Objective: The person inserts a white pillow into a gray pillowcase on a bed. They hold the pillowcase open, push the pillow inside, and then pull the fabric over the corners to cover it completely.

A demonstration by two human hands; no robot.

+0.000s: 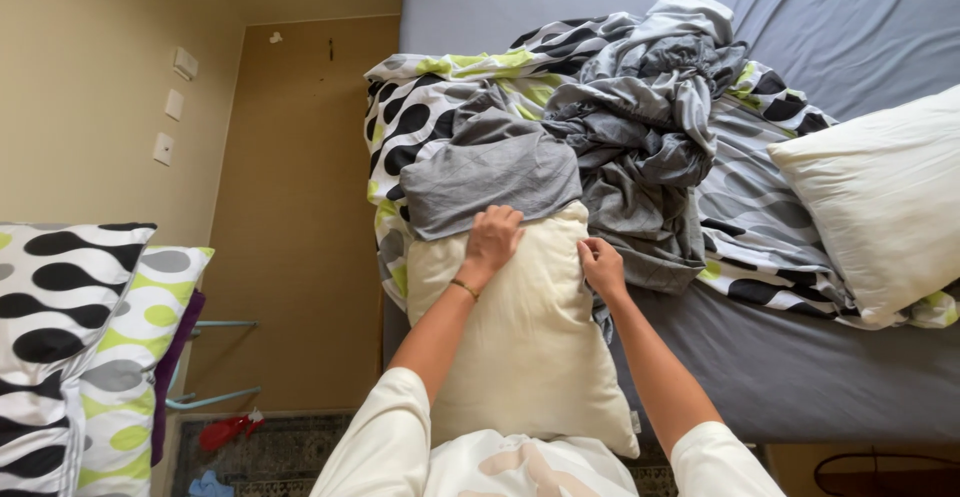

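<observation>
A cream pillow [530, 337] lies at the near edge of the bed, its far end inside a grey pillowcase [490, 172]. My left hand [490, 242] grips the pillowcase's open edge on top of the pillow. My right hand [602, 265] pinches the case's edge at the pillow's right side. Both forearms reach out from white sleeves.
A heap of grey and black, white and green patterned bedding [640, 117] lies behind the pillow on a grey sheet [800, 367]. A white pillow [885, 197] sits at the right. Patterned pillows [70, 327] are stacked at the left by a beige wall; a rug covers the floor.
</observation>
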